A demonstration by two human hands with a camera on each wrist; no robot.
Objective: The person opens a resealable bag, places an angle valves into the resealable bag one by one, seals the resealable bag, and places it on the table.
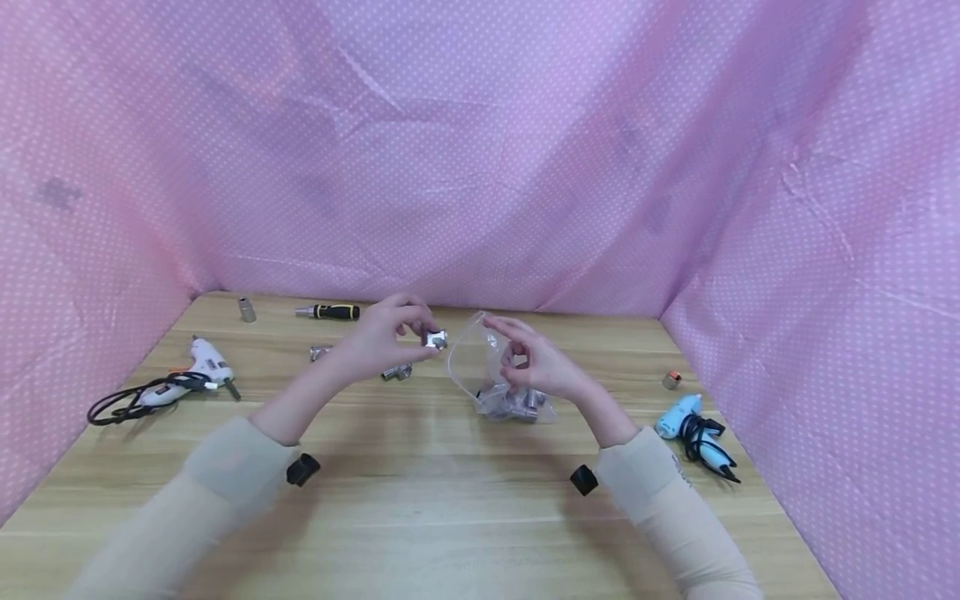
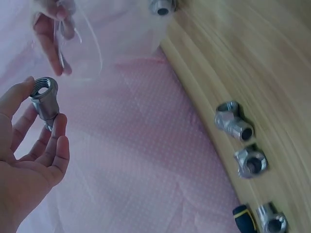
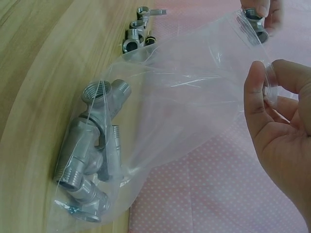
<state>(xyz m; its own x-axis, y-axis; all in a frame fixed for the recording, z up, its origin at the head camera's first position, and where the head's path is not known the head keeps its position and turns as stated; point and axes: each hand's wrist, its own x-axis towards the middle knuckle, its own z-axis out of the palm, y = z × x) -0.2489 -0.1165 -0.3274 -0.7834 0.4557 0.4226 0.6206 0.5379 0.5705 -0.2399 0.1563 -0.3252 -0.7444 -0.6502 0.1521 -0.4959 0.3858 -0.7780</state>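
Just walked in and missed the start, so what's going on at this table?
A person is handling metal pipe fittings. The left hand pinches one threaded fitting in the air beside the open mouth of a clear plastic bag, which the right hand holds up by its rim. Several fittings already lie in the bag; a few more loose fittings lie on the wooden table.

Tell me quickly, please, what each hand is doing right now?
Left hand: pinching a threaded metal fitting between its fingertips.
Right hand: pinching the rim of the clear plastic bag.
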